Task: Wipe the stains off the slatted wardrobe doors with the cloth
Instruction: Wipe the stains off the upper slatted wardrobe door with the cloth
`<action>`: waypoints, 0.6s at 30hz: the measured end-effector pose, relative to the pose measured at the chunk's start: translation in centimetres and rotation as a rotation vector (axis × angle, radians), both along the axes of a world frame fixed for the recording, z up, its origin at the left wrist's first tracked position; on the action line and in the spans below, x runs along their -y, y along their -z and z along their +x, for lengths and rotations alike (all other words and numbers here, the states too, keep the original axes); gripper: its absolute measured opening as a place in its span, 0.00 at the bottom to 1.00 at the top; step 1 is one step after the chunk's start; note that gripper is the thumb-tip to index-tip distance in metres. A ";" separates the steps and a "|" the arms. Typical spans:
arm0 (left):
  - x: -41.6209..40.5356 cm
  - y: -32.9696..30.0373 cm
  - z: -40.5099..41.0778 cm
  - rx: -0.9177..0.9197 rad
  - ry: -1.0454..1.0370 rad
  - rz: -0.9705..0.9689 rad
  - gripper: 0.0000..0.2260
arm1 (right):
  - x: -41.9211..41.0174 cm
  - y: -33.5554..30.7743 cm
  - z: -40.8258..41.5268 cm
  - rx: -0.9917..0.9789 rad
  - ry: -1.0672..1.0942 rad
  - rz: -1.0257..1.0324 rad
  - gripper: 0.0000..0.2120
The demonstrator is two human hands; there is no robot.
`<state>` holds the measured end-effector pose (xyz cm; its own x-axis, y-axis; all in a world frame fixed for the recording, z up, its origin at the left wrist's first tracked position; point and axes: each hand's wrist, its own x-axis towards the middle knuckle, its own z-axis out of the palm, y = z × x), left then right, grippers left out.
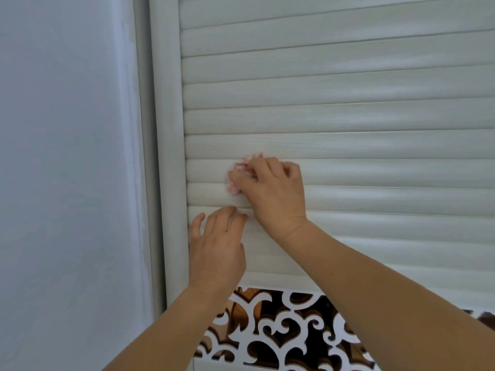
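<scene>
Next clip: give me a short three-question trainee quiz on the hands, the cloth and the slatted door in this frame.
1. True or false: the right hand grips the cloth against the slatted door.
2. The left hand is: A) holding a spray bottle, B) resting open-fingered on the slats, C) out of view.
3. Fill in: below the slats sits a white ___ panel of cut-out swirls.

Key: 1 true; 2 B; 3 scrollwork.
</scene>
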<state>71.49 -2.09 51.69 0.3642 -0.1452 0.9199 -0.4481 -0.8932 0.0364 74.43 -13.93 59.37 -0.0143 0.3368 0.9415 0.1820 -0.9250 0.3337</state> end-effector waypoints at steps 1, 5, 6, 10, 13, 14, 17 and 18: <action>-0.1 0.2 -0.1 -0.011 -0.010 0.001 0.24 | -0.1 0.6 0.0 -0.017 -0.002 -0.031 0.16; -0.8 0.7 -0.1 -0.029 -0.029 0.008 0.23 | 0.7 1.9 -0.4 -0.037 -0.016 -0.039 0.18; -0.8 0.9 -0.1 -0.027 -0.032 0.015 0.23 | 1.2 2.0 -0.6 -0.030 -0.008 -0.036 0.18; -0.6 1.2 -0.2 -0.020 -0.014 0.023 0.23 | 4.5 2.3 -2.0 -0.060 0.071 -0.001 0.15; 0.1 1.5 -0.2 -0.025 0.007 0.019 0.23 | 7.9 2.8 -3.3 -0.069 0.144 0.067 0.14; 0.3 1.6 -0.2 -0.028 0.015 0.014 0.22 | 9.0 3.0 -3.6 -0.052 0.163 0.100 0.13; 0.8 2.0 -0.4 -0.046 0.032 0.003 0.22 | 11.4 4.3 -4.4 -0.006 0.194 0.173 0.13; 0.9 2.2 -0.5 -0.050 0.036 0.001 0.22 | 11.8 4.9 -4.4 0.006 0.198 0.171 0.14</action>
